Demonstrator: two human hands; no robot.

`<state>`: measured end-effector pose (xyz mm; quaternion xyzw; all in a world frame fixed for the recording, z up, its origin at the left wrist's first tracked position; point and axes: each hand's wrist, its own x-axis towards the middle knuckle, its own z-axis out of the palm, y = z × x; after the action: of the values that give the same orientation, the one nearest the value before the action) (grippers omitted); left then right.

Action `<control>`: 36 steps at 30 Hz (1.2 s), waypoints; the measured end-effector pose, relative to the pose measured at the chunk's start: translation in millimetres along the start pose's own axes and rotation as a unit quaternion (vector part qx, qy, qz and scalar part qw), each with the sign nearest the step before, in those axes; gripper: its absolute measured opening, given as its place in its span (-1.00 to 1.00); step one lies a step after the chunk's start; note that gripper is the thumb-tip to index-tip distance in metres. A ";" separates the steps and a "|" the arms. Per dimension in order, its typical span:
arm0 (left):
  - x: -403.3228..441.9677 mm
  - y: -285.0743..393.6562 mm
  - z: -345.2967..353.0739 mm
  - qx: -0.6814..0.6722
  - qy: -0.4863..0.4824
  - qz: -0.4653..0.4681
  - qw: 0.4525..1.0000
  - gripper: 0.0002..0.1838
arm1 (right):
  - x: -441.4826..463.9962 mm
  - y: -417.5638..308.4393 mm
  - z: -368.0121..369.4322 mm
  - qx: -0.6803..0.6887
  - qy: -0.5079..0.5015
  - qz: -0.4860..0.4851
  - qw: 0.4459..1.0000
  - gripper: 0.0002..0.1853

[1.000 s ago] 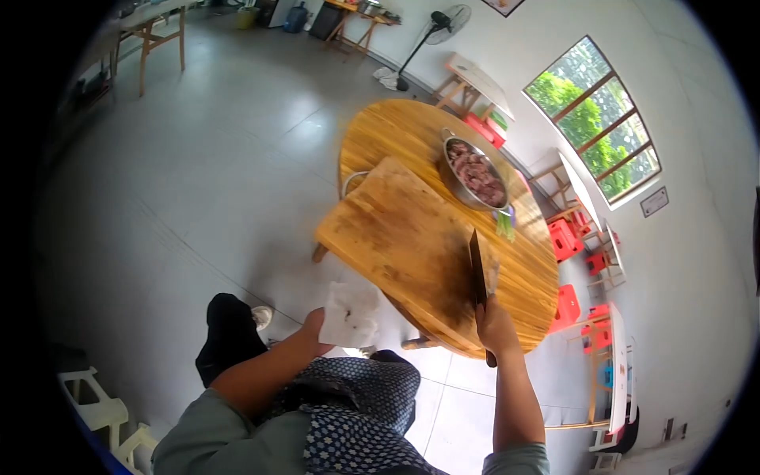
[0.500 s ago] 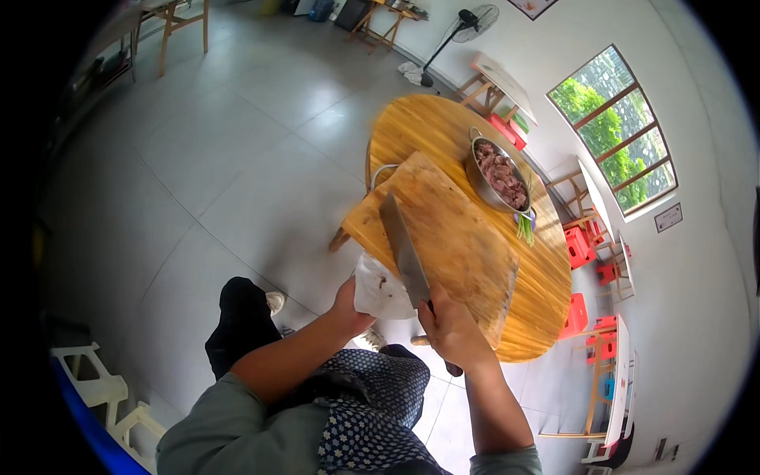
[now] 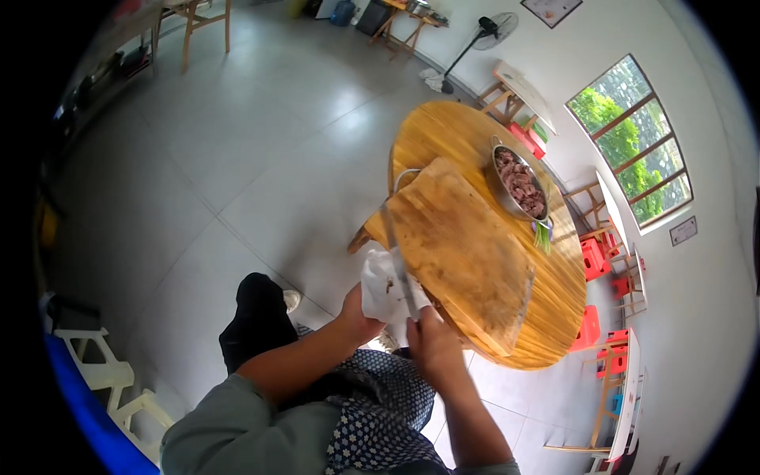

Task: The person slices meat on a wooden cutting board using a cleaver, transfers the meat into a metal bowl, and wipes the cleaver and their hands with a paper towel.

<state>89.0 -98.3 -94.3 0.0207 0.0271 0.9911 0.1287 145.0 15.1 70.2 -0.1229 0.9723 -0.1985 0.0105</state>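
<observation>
My left hand [image 3: 360, 317] was out front, fingers mostly hidden; right hand [image 3: 435, 344] was clenched near it but apart, both forearms [image 3: 297, 362] angled inward.

Right grip [image 3: 437, 347] shifted left, knife [image 3: 400, 271] carried from cutting board [image 3: 467, 253] to white wipe [image 3: 378, 279], blade turned narrower

Well behind the bare fingers [image 3: 427, 326], grey-green sleeves [image 3: 226, 421] stop near the elbows. Closer behind them, a dark blue apron [image 3: 372, 440] bears small white flowers. Left of them: black trousers [image 3: 257, 321], one pale shoe [image 3: 292, 300].
</observation>
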 end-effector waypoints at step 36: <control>11.0 44.7 11.0 0.035 0.085 0.037 0.995 -0.51 | 181.4 111.1 -79.0 -0.134 0.015 0.006 0.991 -0.77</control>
<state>67.5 -138.1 -80.3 -0.0578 0.0714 0.9918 0.0884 -62.5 100.3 104.9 -0.1144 0.9909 -0.0682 -0.0198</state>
